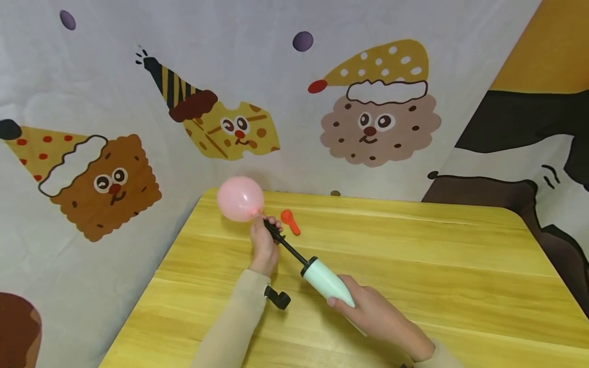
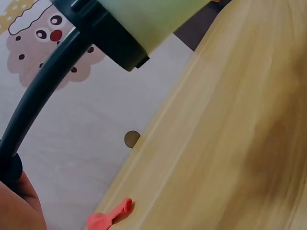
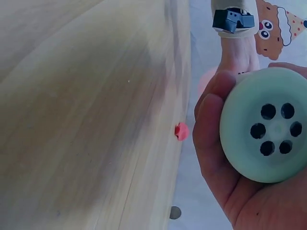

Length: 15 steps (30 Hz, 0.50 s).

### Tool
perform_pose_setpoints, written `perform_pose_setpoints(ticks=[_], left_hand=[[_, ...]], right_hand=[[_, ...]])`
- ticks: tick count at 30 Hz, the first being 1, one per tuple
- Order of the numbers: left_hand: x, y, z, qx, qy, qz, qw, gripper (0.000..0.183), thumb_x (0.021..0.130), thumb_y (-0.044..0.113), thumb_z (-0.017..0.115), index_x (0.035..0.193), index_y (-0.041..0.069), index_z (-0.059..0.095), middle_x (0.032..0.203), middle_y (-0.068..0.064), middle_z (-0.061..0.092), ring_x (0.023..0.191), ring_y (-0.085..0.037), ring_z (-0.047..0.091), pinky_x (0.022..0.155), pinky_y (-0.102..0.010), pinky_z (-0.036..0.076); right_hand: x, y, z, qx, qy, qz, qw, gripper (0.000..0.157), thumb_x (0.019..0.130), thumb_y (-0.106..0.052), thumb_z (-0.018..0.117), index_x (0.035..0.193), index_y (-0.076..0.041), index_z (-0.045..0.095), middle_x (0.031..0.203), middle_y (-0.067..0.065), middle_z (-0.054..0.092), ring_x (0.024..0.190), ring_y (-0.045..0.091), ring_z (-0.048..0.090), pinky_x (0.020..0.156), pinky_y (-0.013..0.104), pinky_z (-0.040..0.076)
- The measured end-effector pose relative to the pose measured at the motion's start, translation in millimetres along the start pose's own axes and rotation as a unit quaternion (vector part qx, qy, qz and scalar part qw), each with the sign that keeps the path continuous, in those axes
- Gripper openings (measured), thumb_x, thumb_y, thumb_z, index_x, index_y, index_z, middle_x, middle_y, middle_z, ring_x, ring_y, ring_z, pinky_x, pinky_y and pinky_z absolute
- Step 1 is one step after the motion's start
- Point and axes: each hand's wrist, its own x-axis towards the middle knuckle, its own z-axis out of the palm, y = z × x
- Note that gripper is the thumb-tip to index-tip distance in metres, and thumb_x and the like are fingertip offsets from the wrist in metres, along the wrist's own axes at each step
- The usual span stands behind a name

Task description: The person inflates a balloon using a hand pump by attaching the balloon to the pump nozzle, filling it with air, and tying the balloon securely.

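Note:
A round, inflated pink balloon (image 1: 240, 198) sits on the black nozzle end of a hand balloon pump (image 1: 324, 278). My left hand (image 1: 264, 245) grips that black end, its thumb and fingers close at the balloon's neck. From there a black rod (image 1: 294, 253) runs to the pump's mint-green barrel, which my right hand (image 1: 375, 312) holds in a wrapped grip. In the right wrist view, the fingers curl around the green end (image 3: 278, 129), which has several round holes. The pump slants across the table from the balloon toward the near right.
A limp red balloon (image 1: 290, 222) lies on the wooden table (image 1: 437, 266), just right of the left hand. Behind the table hangs a white cloth (image 1: 285, 92) printed with cartoon biscuits in hats. A black wrist mount (image 1: 278, 297) juts from the left sleeve.

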Motion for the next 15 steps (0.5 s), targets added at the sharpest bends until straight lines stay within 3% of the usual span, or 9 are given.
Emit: perform_pose_setpoints(ticks=[6, 15], left_hand=[[-7.4, -5.3, 1.0, 0.022, -0.012, 0.001, 0.9997, 0.03, 0.115, 0.026, 0.033, 0.091, 0.011, 0.045, 0.073, 0.002, 0.053, 0.064, -0.012, 0.055, 0.06, -0.023, 0.048], [-36.3, -27.4, 8.4, 0.068, -0.034, -0.025, 0.9968, 0.034, 0.115, 0.027, 0.03, 0.091, 0.011, 0.048, 0.076, 0.001, 0.055, 0.07, -0.014, 0.055, 0.072, -0.026, 0.048]], right_hand=[[4.0, -0.8, 2.0, -0.012, 0.004, 0.002, 1.0, 0.061, 0.104, -0.056, 0.055, 0.146, -0.012, 0.049, 0.087, -0.003, 0.062, 0.064, 0.008, 0.056, 0.052, 0.028, 0.048], [24.8, -8.8, 11.0, 0.019, 0.021, 0.023, 0.999, 0.067, 0.102, -0.057, 0.058, 0.142, -0.004, 0.05, 0.078, 0.001, 0.06, 0.056, 0.013, 0.057, 0.043, 0.029, 0.048]])
